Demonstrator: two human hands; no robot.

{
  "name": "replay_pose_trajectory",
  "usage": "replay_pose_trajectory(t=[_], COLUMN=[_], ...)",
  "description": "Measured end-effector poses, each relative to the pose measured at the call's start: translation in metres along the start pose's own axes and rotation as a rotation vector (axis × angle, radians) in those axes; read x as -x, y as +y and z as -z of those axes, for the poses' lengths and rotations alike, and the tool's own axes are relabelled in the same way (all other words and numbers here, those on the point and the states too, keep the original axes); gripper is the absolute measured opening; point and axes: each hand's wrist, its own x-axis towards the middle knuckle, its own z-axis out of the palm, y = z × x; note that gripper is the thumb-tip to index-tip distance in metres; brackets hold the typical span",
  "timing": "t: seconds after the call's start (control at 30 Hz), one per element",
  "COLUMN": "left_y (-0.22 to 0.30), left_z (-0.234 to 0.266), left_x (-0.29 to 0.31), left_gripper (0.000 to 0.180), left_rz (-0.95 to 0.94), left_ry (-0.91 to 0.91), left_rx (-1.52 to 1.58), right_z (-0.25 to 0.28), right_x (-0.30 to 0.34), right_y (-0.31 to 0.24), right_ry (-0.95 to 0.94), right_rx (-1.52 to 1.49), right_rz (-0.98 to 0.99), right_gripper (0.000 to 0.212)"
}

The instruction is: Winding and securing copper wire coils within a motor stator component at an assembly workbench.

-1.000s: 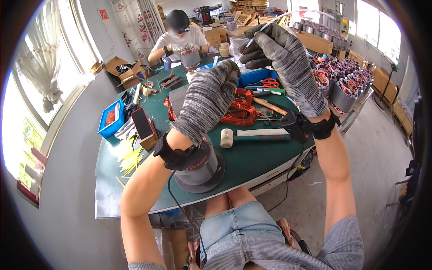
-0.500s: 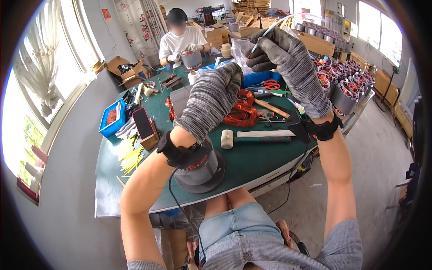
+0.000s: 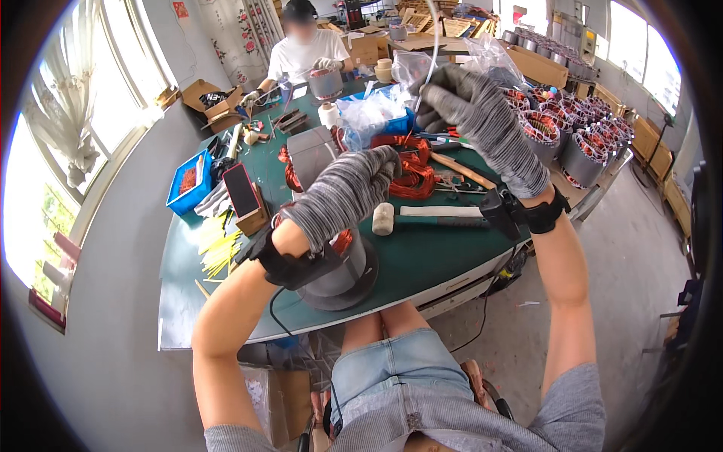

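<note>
My right hand [image 3: 468, 104], in a grey knit glove with dark fingers, is closed in a pinch on a thin white tube [image 3: 434, 47] that rises past the top edge. A thin reddish wire [image 3: 410, 132] runs from below the tube toward my left hand [image 3: 361, 175]. That hand, gloved alike, has its fingers closed at the wire's lower end; its fingertips are partly hidden. Beneath my left wrist stands a grey motor stator [image 3: 343, 275] with red windings, on a round dark base. Coils of red copper wire [image 3: 416, 179] lie just beyond my left fingers.
A white-headed mallet [image 3: 383, 219] lies right of the stator. Another grey stator [image 3: 307, 153] stands beyond my left forearm. At left are a blue bin [image 3: 178, 200], a phone [image 3: 240, 190] and yellow strips [image 3: 217, 245]. A co-worker [image 3: 307, 56] sits across the green table [image 3: 301, 320].
My left hand has dropped toward the table, widening the gap from my right hand. The white tube now stands more upright instead of curving right. The co-worker's one hand has moved outward.
</note>
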Motion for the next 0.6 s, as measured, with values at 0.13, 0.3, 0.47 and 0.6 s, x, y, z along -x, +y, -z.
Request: replay_pose_trajectory(t=[0.13,0.3,0.47,0.6], left_y=[-0.016,-0.034,-0.033,-0.016], left_z=[0.004,0.009,0.010,0.020], left_x=[0.012,0.030,0.049,0.058], left_gripper=[0.020,0.021,0.018,0.023], left_rz=[-0.155,0.004,-0.343,0.124], left_ry=[0.043,-0.085,0.248,-0.079], left_rx=[0.169,-0.227,-0.409,-0.292], right_z=[-0.026,-0.035,-0.070,-0.071], right_x=[0.003,0.007,0.015,0.014], right_y=[0.014,0.019,0.038,0.040], right_ry=[-0.062,-0.050,-0.049,-0.109], right_rx=[0.123,-0.022,-0.123,-0.093], right_rz=[0.031,0.042,-0.035,-0.095], right_gripper=[0.016,0.015,0.014,0.016])
